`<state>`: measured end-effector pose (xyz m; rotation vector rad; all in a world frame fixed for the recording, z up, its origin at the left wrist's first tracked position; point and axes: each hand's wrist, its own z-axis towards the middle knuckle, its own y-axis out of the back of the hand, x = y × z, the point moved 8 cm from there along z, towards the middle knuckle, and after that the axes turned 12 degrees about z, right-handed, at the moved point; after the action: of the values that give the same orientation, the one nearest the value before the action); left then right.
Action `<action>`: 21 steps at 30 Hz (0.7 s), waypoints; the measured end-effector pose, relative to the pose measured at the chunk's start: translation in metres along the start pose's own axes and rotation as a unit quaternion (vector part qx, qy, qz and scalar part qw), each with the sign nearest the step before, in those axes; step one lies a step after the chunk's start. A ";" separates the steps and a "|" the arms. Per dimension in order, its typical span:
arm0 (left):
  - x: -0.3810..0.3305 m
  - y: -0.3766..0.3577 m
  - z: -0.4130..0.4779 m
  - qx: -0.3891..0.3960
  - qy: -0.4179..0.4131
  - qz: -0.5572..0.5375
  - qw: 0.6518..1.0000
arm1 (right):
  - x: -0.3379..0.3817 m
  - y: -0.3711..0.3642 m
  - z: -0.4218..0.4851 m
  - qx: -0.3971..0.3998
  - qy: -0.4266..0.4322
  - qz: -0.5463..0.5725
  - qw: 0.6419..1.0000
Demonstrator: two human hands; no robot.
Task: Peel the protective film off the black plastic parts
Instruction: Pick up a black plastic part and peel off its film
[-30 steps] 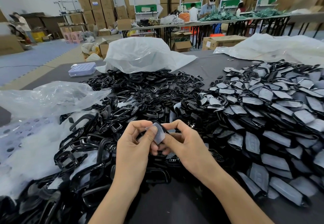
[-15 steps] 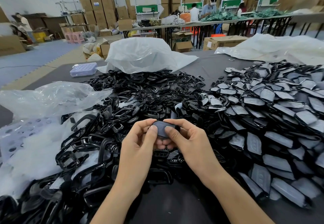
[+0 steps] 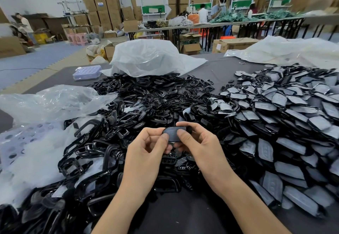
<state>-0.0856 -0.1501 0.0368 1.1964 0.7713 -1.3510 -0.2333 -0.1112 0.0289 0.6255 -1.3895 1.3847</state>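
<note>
A small black plastic part with a grey film face is held flat between both hands above the table. My left hand pinches its left end with thumb and fingers. My right hand pinches its right end, the thumb lying over the film. To the right spreads a large pile of film-covered parts. Ahead and to the left lies a pile of glossy black frame parts.
Clear plastic bags and white foam sheets lie at the left. A bulging white bag and a lilac tray sit at the table's far side, another white bag far right. Boxes, benches and people are beyond.
The part has turned from an upright tilt to lying level between my fingers, and both hands have shifted slightly. The piles have not moved.
</note>
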 end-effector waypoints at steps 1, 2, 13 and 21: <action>-0.001 -0.001 0.000 -0.001 -0.003 -0.004 1.000 | -0.001 0.001 0.000 -0.008 -0.005 0.016 1.000; -0.002 -0.002 -0.001 -0.003 -0.005 -0.007 1.000 | -0.002 0.000 0.001 -0.012 -0.011 0.032 0.999; -0.004 -0.007 -0.006 0.016 -0.014 0.026 0.999 | -0.013 -0.005 0.002 0.008 -0.085 0.089 0.992; -0.010 -0.011 -0.010 0.019 -0.053 0.074 0.996 | -0.010 -0.002 0.001 0.034 -0.087 0.035 0.995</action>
<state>-0.0952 -0.1355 0.0415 1.1781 0.5721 -1.3015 -0.2289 -0.1157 0.0210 0.7635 -1.5192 1.4650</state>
